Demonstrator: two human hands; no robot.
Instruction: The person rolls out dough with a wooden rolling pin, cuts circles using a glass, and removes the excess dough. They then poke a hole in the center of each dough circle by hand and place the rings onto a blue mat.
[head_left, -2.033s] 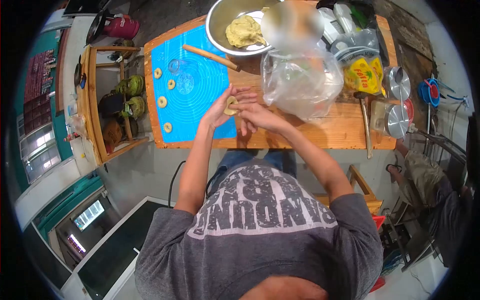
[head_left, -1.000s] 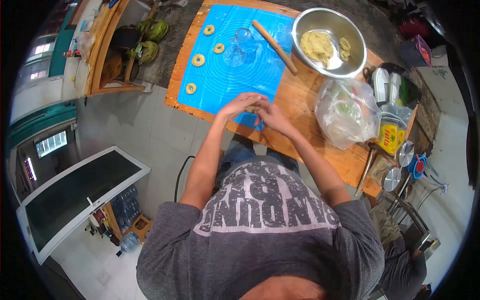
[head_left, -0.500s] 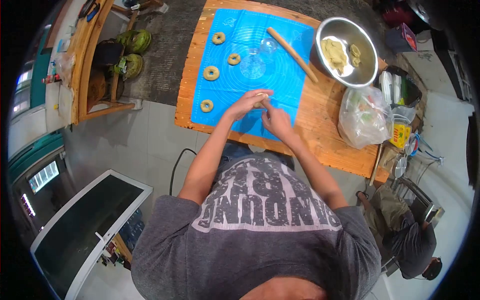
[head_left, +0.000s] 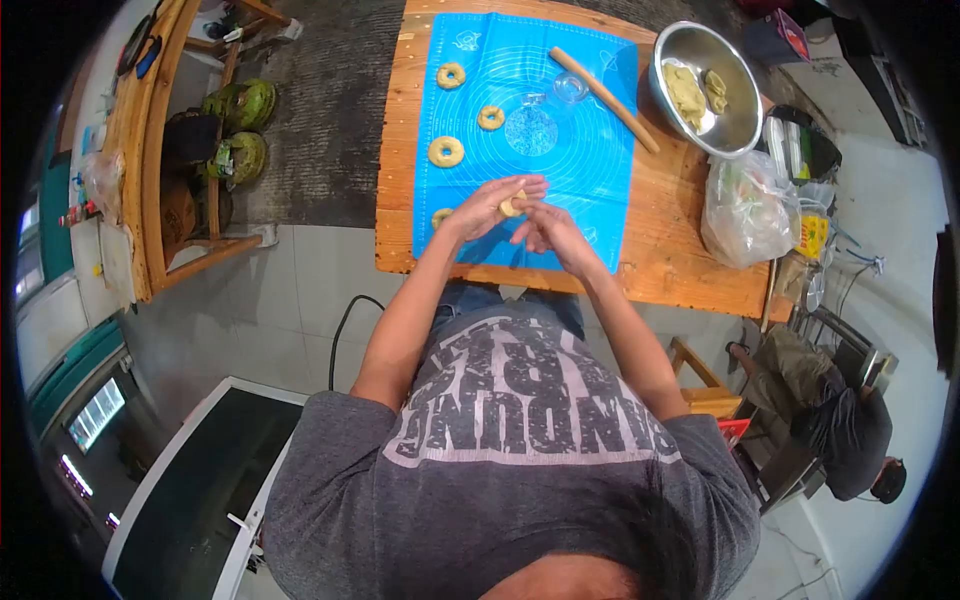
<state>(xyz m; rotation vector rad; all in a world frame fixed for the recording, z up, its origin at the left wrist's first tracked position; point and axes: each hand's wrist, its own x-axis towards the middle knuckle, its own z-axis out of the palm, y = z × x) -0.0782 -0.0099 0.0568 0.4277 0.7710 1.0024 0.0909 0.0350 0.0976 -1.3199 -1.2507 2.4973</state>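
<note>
A small piece of yellowish dough [head_left: 511, 206] rests in my left hand [head_left: 484, 208], held between the thumb and the stretched fingers, above the front of a blue baking mat [head_left: 590, 200]. From the right side my right hand [head_left: 556, 236] reaches in, its fingers apart and a fingertip at the dough's edge. Whether this piece has a hole cannot be made out. Several dough rings lie along the mat's left part, among them a larger dough ring [head_left: 446, 152] and a smaller dough ring [head_left: 491, 118]. My left wrist partly covers the nearest dough ring [head_left: 440, 217].
A wooden rolling pin [head_left: 605, 100] lies slanted on the mat beside a clear round cutter or cup [head_left: 570, 88]. To the right stand a metal bowl [head_left: 742, 135] with dough inside and a plastic bag [head_left: 750, 215]. Another person [head_left: 845, 430] sits at the lower right.
The view has shifted, so the table appears farther right and up. My right hand's pointing finger has come away from its press on the dough, and its fingers have spread. The dough stays in my left hand.
</note>
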